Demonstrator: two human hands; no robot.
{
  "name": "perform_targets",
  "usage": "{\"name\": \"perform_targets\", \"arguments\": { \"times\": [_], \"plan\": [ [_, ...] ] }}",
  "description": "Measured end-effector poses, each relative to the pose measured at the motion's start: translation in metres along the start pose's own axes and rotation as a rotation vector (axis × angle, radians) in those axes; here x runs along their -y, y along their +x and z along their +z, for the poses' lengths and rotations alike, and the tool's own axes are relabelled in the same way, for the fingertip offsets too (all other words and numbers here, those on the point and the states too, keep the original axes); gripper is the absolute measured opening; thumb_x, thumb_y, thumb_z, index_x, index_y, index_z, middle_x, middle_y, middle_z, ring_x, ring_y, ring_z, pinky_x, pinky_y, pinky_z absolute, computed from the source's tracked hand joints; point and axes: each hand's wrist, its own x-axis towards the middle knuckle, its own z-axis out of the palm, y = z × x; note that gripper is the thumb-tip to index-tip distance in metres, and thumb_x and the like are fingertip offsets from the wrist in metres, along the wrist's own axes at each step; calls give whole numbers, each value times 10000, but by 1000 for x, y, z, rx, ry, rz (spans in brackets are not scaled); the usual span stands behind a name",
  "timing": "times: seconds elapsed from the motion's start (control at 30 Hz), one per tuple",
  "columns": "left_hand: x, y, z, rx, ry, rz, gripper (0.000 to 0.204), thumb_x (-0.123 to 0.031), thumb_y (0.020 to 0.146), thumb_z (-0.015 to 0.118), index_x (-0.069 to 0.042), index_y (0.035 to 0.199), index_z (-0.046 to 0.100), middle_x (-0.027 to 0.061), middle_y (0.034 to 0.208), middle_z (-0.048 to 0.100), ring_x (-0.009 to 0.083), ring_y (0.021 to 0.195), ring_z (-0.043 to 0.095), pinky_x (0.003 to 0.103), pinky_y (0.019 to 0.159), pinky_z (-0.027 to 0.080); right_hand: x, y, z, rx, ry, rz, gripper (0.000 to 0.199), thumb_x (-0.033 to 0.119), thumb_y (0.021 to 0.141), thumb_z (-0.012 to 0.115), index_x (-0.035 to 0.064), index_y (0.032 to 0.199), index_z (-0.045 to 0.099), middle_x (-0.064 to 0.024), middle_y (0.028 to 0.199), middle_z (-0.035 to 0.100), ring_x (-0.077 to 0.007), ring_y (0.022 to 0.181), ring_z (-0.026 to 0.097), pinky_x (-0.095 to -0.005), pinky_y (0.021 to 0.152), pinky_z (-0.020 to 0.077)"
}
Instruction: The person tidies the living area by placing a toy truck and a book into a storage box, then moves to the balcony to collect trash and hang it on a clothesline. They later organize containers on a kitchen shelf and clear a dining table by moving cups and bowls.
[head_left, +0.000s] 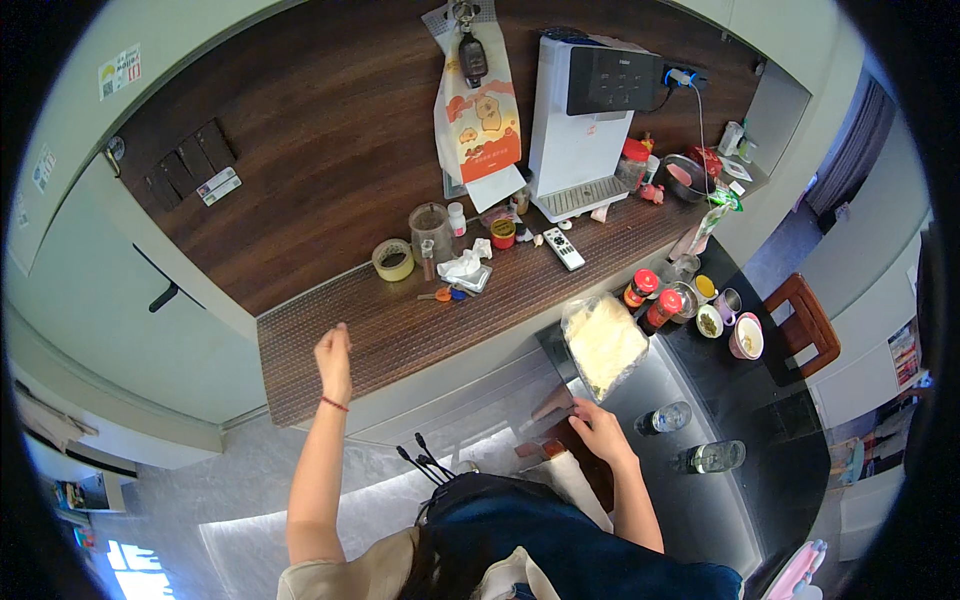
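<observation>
A clear bag of pale food [605, 347] is lying on the dark table [775, 425] just ahead of the right hand [600, 435], probably laid flat because its soft contents are needing support. That hand is hovering near the table's edge, fingers slightly bent and fairly narrow; I cannot tell whether it is touching or gripping anything. Beyond it, past the bag, two red-lidded bottles [661, 312] are standing upright, perhaps grouped for easy reach. To its right, two drinking glasses [715, 457] are resting apart.

Well to the left, the left hand [334, 362] is hanging above the brown counter [320, 385], fingers drawn in; whether it is holding something small, I cannot tell. Farther ahead and right of it, a tape roll [392, 260] and a glass jug [430, 235] are sitting toward the wall, likely kept back from the edge.
</observation>
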Motion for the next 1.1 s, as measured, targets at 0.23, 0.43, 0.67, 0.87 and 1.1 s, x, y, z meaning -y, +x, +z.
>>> {"name": "perform_targets", "arguments": {
  "times": [0.23, 0.43, 0.67, 0.87, 1.1],
  "plan": [
    [74, 57, 0, -137, -149, -257, 158, -103, 796, 501, -28, 665, 453, -16, 552, 385, 75, 453, 366, 245, 431, 352, 5, -7, 7, 22, -31, 84, 406, 154, 795, 544, -4, 1156, 448, -210, 1007, 570, -282, 946, 562, -333, 812, 435],
    [72, 76, 20, 85, -49, -125, 193, -95, 813, 511, 42, 948, 496, 99, 849, 596, 141, 624, 578, 241, 582, 476, -6, -18, 15, -27, -10, 138, 406, 152, 793, 547, -3, 1155, 449, -205, 1013, 569, -274, 949, 562, -328, 810, 439],
    [91, 92, 25, -54, 797, 457, 217, -167, 816, 542, -9, 964, 553, 135, 811, 625, 165, 713, 607, 269, 634, 476, -13, -27, 10, -85, -11, 226, 412, 153, 782, 559, -16, 1144, 458, -223, 1006, 564, -296, 961, 553, -345, 804, 440],
    [45, 83, 49, 143, 326, -292, 379, -71, 738, 600, -27, 1099, 493, 194, 1194, 425, 221, 951, 539, 322, 781, 452, -12, -27, 11, -122, -15, 245, 402, 153, 788, 552, -2, 1148, 460, -201, 998, 574, -277, 935, 565, -338, 795, 445],
    [59, 92, 81, 293, 543, 112, 425, -153, 726, 634, 5, 1094, 494, 131, 996, 564, 208, 822, 571, 302, 750, 438, -15, -24, 15, -102, -63, 258, 395, 174, 796, 539, 0, 1142, 464, -194, 1000, 576, -279, 923, 569, -338, 794, 446]
  ]
}}
